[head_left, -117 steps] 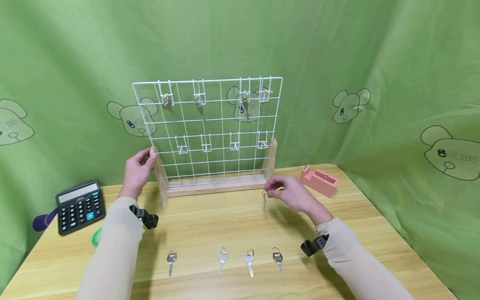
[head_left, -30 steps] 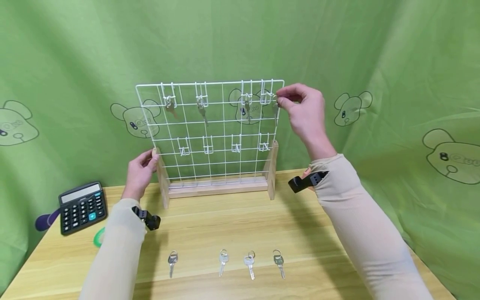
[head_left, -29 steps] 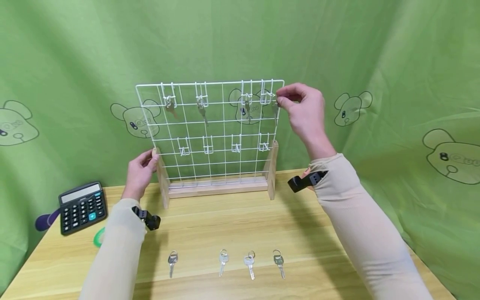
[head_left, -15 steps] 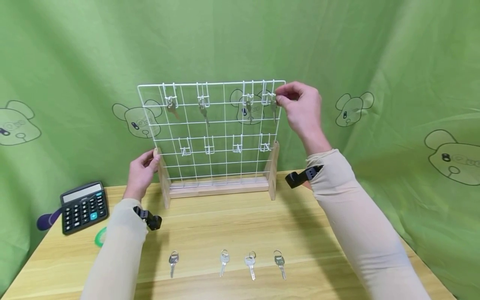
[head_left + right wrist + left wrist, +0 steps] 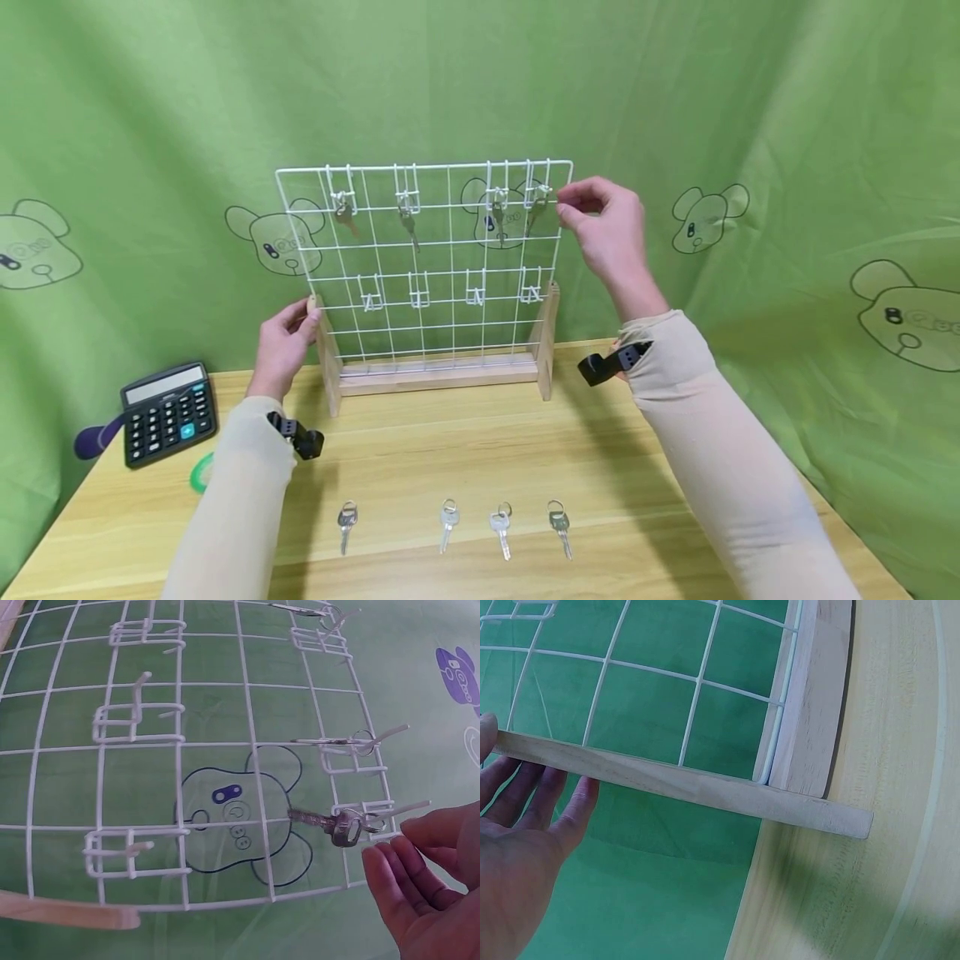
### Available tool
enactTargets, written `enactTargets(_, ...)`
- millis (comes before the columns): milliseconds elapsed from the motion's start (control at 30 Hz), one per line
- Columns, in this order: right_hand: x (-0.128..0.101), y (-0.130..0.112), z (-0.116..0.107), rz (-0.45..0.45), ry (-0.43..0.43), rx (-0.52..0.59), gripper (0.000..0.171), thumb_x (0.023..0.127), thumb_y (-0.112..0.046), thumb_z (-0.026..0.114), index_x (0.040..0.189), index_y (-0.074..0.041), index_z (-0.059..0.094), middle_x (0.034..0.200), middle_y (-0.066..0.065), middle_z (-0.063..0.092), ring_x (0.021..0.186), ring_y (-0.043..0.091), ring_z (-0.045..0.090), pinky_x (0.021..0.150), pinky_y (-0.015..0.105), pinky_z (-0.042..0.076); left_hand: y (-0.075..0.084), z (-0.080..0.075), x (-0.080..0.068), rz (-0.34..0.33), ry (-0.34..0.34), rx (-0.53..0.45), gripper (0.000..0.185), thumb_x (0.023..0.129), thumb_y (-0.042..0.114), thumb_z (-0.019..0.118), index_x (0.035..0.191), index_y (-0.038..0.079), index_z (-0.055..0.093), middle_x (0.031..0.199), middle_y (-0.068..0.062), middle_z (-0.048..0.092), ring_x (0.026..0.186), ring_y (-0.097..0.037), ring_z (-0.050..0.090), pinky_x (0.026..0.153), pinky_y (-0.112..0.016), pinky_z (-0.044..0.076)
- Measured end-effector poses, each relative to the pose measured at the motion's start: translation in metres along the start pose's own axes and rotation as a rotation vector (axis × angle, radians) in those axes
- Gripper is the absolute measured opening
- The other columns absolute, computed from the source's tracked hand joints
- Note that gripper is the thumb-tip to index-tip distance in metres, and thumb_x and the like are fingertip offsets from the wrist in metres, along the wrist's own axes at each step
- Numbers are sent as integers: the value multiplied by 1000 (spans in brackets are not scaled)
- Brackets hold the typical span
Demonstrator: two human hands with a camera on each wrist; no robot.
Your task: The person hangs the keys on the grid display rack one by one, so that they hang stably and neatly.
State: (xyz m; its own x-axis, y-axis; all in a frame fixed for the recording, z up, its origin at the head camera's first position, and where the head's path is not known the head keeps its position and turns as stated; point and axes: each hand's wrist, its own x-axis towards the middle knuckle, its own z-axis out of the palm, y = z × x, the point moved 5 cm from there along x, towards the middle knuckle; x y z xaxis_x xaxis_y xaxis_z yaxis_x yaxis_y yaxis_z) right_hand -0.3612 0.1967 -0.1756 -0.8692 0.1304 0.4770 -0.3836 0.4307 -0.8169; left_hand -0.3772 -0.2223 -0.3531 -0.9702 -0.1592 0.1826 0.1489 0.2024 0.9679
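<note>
A white wire grid rack [image 5: 450, 247] stands in a wooden base, with hooks in two rows. My left hand [image 5: 283, 343] grips the top of its left wooden upright [image 5: 675, 780], thumb on one side and fingers on the other. At the top right hook, a key [image 5: 345, 827] hangs tilted by its ring. My right hand [image 5: 606, 227] is just right of this hook, thumb and index fingertips apart, right beside the ring. Other keys hang along the upper row, including a brownish key [image 5: 344, 215] at the left. The lower hooks, such as the right one [image 5: 531, 287], hold no keys.
Several keys lie in a row at the table's front, among them a left key [image 5: 347, 527] and a right key [image 5: 558, 529]. A calculator [image 5: 169, 415] and a green ring [image 5: 201, 473] lie at left. A green curtain [image 5: 420, 83] hangs behind.
My right hand has carried the key up from low beside the rack's base to the top right hook. The key shifted left onto it, and the fingers parted. My left hand stayed put.
</note>
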Motion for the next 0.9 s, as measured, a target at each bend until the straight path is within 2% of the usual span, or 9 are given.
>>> enactTargets(167, -11, 14, 0, -21, -44, -62, 22, 95, -8, 64, 116, -3, 66, 109, 7, 64, 100, 17, 56, 88, 27, 51, -1, 0, 1, 5, 1, 3, 53, 102, 26, 54, 148, 3, 39, 143, -19, 48, 126, -29, 48, 103, -32, 46)
enactTargets(367, -33, 33, 10, -28, -157, -124, 22, 95, -9, 64, 117, -4, 65, 109, 8, 64, 101, 20, 57, 88, 33, 51, -1, 0, 1, 6, -1, 9, 55, 102, 28, 54, 148, 3, 39, 143, -19, 47, 126, -29, 48, 103, -32, 46)
enactTargets(667, -64, 57, 34, -44, -354, -195, 21, 94, -9, 64, 115, -4, 65, 107, 9, 64, 97, 26, 60, 84, 40, 54, -1, 0, 2, 12, -4, 15, 55, 102, 28, 54, 148, 2, 39, 143, -19, 47, 125, -29, 48, 103, -32, 46)
enactTargets(900, -84, 67, 57, -63, -473, -199, 20, 92, -6, 66, 112, -2, 66, 103, 8, 65, 94, 25, 62, 84, 38, 57, -1, 0, 2, 19, 1, 7, 53, 102, 27, 55, 147, 2, 40, 142, -19, 48, 125, -29, 48, 103, -33, 46)
